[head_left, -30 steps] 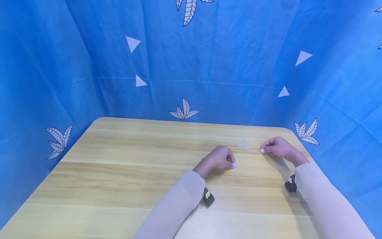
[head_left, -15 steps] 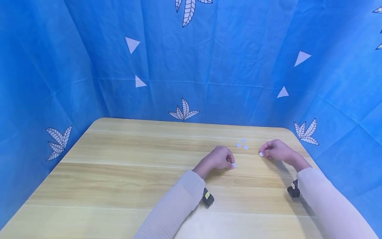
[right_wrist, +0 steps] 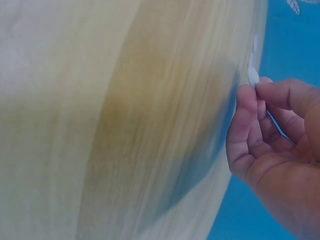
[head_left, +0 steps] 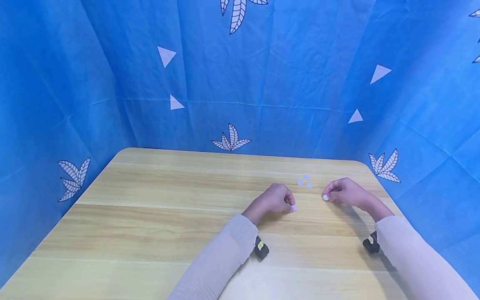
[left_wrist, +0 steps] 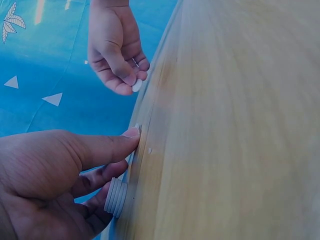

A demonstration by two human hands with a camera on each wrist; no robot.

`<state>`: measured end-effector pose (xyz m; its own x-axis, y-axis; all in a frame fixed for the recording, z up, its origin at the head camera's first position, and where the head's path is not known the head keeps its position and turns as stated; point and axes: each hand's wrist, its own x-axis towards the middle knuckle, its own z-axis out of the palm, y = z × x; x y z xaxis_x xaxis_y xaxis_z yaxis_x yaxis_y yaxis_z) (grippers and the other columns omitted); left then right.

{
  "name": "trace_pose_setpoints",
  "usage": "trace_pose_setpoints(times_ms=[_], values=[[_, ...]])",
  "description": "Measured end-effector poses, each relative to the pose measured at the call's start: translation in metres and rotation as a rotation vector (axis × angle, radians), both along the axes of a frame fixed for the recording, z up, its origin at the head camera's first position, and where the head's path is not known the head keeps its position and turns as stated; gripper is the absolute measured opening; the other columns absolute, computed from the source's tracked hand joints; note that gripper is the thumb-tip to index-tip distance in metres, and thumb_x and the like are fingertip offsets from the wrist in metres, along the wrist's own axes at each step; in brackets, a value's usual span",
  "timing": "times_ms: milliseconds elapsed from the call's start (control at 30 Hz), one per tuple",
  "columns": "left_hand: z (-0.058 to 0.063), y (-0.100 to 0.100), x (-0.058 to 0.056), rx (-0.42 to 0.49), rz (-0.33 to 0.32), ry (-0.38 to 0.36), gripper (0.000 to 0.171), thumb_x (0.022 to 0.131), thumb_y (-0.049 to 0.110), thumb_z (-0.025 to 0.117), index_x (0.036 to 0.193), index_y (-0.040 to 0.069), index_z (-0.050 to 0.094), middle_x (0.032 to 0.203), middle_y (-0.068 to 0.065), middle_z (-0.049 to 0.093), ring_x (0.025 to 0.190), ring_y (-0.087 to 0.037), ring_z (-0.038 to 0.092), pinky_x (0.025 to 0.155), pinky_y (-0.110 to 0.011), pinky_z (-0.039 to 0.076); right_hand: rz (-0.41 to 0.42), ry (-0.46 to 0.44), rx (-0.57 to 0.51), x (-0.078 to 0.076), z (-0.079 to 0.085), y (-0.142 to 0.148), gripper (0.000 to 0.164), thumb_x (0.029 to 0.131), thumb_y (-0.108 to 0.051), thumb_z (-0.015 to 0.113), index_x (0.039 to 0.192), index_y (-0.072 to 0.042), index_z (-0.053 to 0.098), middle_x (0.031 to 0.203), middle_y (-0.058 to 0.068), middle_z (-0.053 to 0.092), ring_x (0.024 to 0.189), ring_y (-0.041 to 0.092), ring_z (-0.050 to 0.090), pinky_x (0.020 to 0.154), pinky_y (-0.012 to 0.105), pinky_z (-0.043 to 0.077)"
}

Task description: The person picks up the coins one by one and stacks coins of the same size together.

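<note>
My left hand [head_left: 276, 198] is low over the wooden table, pinching a small white disc [head_left: 294, 208] between thumb and fingertips. In the left wrist view, a short stack of white discs [left_wrist: 116, 197] is against that hand's lower fingers. Whether they hold it or it stands on the table, I cannot tell. To the right, my right hand [head_left: 346, 191] pinches another white disc [head_left: 326, 197] with thumb and forefinger; the right wrist view shows this disc [right_wrist: 253, 76] at the fingertips. Between and beyond both hands, three loose white discs [head_left: 309, 185] lie flat.
The pale wooden table [head_left: 150, 233] reaches to a blue cloth backdrop [head_left: 292, 75] behind and at both sides. Black wrist cameras [head_left: 261, 248] are strapped below each sleeve. The table's rounded far right corner is just beyond the right hand.
My right hand, with its disc, has come nearer to me and slightly left. The left hand has stayed in place with its disc. The three loose discs have not moved.
</note>
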<state>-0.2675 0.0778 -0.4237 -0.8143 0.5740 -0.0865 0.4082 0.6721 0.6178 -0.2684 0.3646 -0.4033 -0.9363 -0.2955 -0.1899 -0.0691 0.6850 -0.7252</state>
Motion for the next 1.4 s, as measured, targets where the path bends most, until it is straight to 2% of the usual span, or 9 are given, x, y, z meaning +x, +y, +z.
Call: trace_pose_setpoints(times_ms=[267, 767, 867, 1167, 1400], values=[[0.000, 0.000, 0.000, 0.005, 0.000, -0.001, 0.009, 0.088, 0.022, 0.083, 0.087, 0.020, 0.074, 0.083, 0.012, 0.064, 0.083, -0.006, 0.056, 0.077, -0.022, 0.047, 0.053, 0.011, -0.020, 0.006, 0.002, -0.011, 0.019, 0.093, -0.005, 0.069, 0.109, 0.005, 0.069, 0.097, 0.013, 0.071, 0.086, 0.023, 0.063, 0.076, 0.033, 0.056], [0.001, 0.000, 0.001, 0.015, 0.001, -0.002, 0.009, 0.088, 0.020, 0.084, 0.086, 0.020, 0.075, 0.081, 0.012, 0.064, 0.081, -0.006, 0.057, 0.076, -0.021, 0.047, 0.145, 0.068, 0.003, 0.014, 0.006, -0.035, 0.016, 0.093, -0.007, 0.071, 0.105, 0.003, 0.071, 0.094, 0.012, 0.070, 0.077, 0.019, 0.058, 0.066, 0.029, 0.051], [0.001, 0.000, 0.001, 0.012, 0.000, -0.003, 0.009, 0.087, 0.020, 0.084, 0.086, 0.019, 0.075, 0.081, 0.011, 0.064, 0.081, -0.006, 0.057, 0.075, -0.021, 0.047, 0.152, 0.081, 0.011, 0.015, 0.005, -0.039, 0.014, 0.092, -0.007, 0.072, 0.104, 0.001, 0.072, 0.093, 0.010, 0.070, 0.075, 0.017, 0.058, 0.065, 0.029, 0.051], [0.000, 0.000, -0.001, 0.009, -0.003, 0.001, 0.009, 0.087, 0.020, 0.085, 0.087, 0.020, 0.075, 0.080, 0.011, 0.064, 0.079, -0.006, 0.057, 0.073, -0.020, 0.047, 0.159, 0.103, 0.019, 0.017, 0.002, -0.052, 0.011, 0.092, -0.008, 0.073, 0.102, -0.003, 0.074, 0.096, 0.007, 0.073, 0.083, 0.019, 0.060, 0.072, 0.028, 0.051], [-0.001, 0.001, -0.002, 0.017, -0.005, -0.009, 0.010, 0.086, 0.020, 0.085, 0.088, 0.019, 0.075, 0.081, 0.011, 0.065, 0.079, -0.006, 0.058, 0.073, -0.020, 0.048, 0.117, 0.099, -0.024, 0.021, 0.001, -0.064, 0.012, 0.092, -0.003, 0.070, 0.102, 0.001, 0.074, 0.094, 0.011, 0.074, 0.080, 0.018, 0.061, 0.069, 0.027, 0.052]])
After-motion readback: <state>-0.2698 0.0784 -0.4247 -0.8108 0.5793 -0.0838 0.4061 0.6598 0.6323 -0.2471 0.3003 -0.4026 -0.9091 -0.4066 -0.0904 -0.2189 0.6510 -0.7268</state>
